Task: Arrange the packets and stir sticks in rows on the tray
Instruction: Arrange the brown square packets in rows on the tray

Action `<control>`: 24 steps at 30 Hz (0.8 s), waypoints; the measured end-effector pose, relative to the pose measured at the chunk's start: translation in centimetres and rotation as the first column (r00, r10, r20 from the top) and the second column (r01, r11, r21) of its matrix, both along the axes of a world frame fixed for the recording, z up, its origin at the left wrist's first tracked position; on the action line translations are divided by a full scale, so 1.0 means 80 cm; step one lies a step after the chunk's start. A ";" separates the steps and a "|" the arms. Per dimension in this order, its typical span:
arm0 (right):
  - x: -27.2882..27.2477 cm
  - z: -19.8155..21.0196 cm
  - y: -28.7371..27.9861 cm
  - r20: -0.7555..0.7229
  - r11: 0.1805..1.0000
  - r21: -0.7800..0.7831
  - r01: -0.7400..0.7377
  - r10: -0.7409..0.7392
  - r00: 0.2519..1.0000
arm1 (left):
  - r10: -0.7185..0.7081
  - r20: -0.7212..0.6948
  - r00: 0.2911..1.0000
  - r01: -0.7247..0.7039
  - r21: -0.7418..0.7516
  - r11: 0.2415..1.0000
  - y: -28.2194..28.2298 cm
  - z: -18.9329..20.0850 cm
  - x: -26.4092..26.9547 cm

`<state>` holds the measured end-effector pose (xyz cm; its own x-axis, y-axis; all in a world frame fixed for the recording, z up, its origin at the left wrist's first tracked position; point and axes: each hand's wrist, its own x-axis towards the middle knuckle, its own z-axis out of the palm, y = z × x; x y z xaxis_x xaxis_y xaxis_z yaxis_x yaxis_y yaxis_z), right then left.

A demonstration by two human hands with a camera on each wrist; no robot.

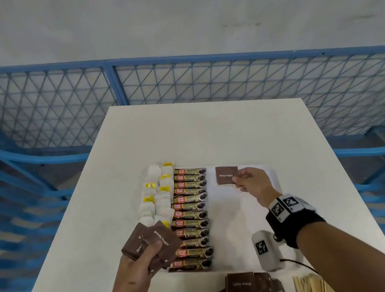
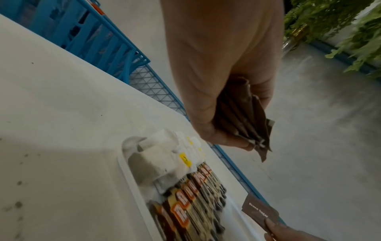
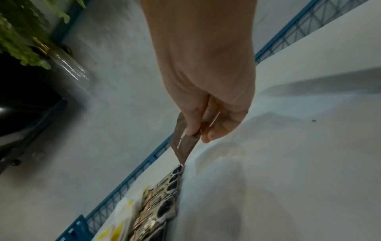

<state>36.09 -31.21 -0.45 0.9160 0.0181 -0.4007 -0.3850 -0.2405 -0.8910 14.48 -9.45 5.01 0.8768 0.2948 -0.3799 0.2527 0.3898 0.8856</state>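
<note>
A white tray [image 1: 272, 171] on the table holds two rows of white tea bags [image 1: 155, 194] and a row of coffee granule sticks [image 1: 192, 217]. My right hand [image 1: 248, 180] pinches one brown sugar packet [image 1: 227, 175] by its edge, just above the tray's far right part. This same packet [image 3: 183, 141] hangs from my thumb and finger in the right wrist view. My left hand [image 1: 139, 260] grips a fanned stack of brown sugar packets [image 1: 151, 243] over the tray's near left corner; the stack [image 2: 243, 117] shows edge-on in the left wrist view.
A loose pile of brown sugar packets [image 1: 244, 291] and a bundle of wooden stir sticks [image 1: 312, 288] lie at the table's near edge. A white tagged device [image 1: 266, 250] stands beside them. Blue mesh fencing [image 1: 176, 82] surrounds the white table [image 1: 209, 130].
</note>
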 end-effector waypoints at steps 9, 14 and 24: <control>0.064 -0.031 0.034 0.079 0.953 -0.300 -0.040 0.067 0.995 | 0.055 -0.025 0.998 -0.055 0.000 0.998 0.035 -0.014 0.028; 0.066 -0.037 0.043 0.128 0.923 -0.382 -0.054 0.111 0.986 | 0.092 -0.019 0.996 -0.092 -0.027 0.995 0.038 -0.019 0.039; 0.048 -0.039 0.038 0.215 0.946 -0.318 0.065 0.006 0.977 | 0.027 -0.064 0.998 -0.033 -0.098 0.995 0.021 -0.024 0.055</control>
